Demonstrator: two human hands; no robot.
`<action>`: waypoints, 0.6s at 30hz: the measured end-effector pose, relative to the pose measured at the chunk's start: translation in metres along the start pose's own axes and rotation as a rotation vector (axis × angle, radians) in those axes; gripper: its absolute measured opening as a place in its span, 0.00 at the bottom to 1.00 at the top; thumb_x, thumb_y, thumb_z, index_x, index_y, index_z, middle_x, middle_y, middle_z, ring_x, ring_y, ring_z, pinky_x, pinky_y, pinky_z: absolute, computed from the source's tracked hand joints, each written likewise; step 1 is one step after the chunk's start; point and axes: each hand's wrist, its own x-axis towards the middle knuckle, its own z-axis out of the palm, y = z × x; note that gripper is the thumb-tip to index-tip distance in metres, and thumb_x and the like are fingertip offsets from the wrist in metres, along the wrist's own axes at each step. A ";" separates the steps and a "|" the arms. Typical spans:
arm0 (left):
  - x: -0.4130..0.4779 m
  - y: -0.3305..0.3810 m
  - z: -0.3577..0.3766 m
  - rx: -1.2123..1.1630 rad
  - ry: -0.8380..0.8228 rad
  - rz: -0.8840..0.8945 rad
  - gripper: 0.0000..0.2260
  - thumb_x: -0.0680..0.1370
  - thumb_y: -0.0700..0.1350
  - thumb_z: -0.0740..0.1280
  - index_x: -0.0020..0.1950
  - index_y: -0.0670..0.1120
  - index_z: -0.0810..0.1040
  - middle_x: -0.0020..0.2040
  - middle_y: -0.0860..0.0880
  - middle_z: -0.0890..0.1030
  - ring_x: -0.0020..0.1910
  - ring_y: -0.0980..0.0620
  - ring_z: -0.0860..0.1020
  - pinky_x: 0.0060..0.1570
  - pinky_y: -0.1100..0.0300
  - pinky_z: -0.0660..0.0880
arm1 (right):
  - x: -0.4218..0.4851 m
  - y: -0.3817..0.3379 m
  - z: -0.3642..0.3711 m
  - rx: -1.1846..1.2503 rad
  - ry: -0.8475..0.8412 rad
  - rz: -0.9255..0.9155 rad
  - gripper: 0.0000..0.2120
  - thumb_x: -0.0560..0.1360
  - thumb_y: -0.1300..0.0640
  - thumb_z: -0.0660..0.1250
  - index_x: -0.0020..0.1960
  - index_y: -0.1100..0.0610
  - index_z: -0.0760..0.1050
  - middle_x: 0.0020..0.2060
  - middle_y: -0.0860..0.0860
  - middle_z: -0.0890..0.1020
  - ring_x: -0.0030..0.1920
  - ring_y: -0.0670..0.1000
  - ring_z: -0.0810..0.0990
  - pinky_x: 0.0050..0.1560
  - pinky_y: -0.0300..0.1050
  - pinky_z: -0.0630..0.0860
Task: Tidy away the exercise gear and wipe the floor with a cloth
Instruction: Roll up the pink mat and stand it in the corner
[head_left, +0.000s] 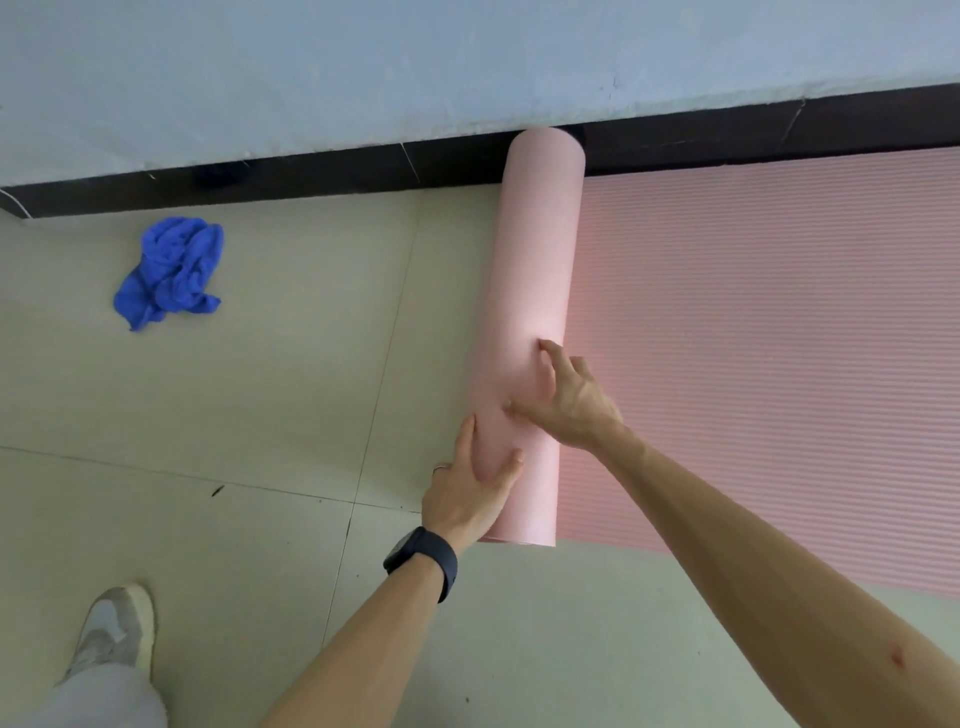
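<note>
A pink exercise mat lies on the tiled floor, partly rolled. Its rolled part (535, 270) runs from the wall toward me, and its flat ribbed part (769, 343) spreads to the right. My left hand (470, 491) rests on the near end of the roll with fingers fairly straight and thumb spread. My right hand (569, 400) presses on the roll just above it, fingers spread and bent at the tips. A crumpled blue cloth (171, 270) lies on the floor at the left, apart from both hands.
A pale wall with a dark skirting board (332, 171) runs across the back, touching the roll's far end. My left foot in a light sneaker (117, 631) stands at the bottom left. Beige floor tiles (260, 415) lie between cloth and mat.
</note>
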 end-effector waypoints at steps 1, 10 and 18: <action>0.001 -0.001 0.000 -0.077 -0.021 0.018 0.35 0.72 0.72 0.62 0.75 0.74 0.48 0.58 0.47 0.75 0.50 0.52 0.77 0.52 0.54 0.75 | -0.003 0.009 -0.002 0.020 0.024 0.023 0.49 0.67 0.35 0.73 0.78 0.38 0.48 0.71 0.53 0.65 0.64 0.61 0.76 0.59 0.58 0.76; -0.017 -0.003 0.027 -0.170 -0.131 0.067 0.42 0.69 0.70 0.70 0.75 0.74 0.47 0.66 0.54 0.70 0.56 0.57 0.75 0.57 0.58 0.73 | -0.055 0.051 -0.007 0.077 0.340 -0.026 0.34 0.77 0.43 0.66 0.79 0.41 0.56 0.73 0.49 0.68 0.61 0.55 0.79 0.55 0.53 0.78; -0.052 0.050 0.050 0.072 -0.107 0.270 0.31 0.75 0.61 0.66 0.74 0.71 0.55 0.50 0.50 0.78 0.50 0.50 0.79 0.49 0.54 0.77 | -0.075 0.063 -0.051 -0.103 0.196 0.041 0.39 0.71 0.31 0.68 0.75 0.36 0.55 0.75 0.50 0.64 0.61 0.61 0.79 0.57 0.57 0.79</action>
